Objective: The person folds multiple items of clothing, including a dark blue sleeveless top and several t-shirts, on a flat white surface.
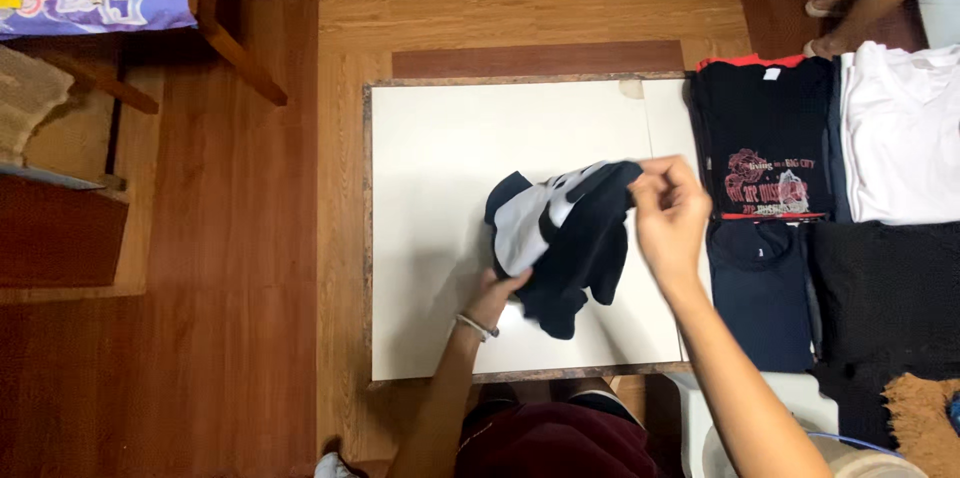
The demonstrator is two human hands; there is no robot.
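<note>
My left hand (498, 290) and right hand (668, 206) each pinch the shirt (570, 238) above the surface (430, 138); I'd judge taut, level corners keep it flat.

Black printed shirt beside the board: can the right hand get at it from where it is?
Probably yes: the right hand is beside the black printed shirt, nothing between, but it grips the navy garment.
</note>
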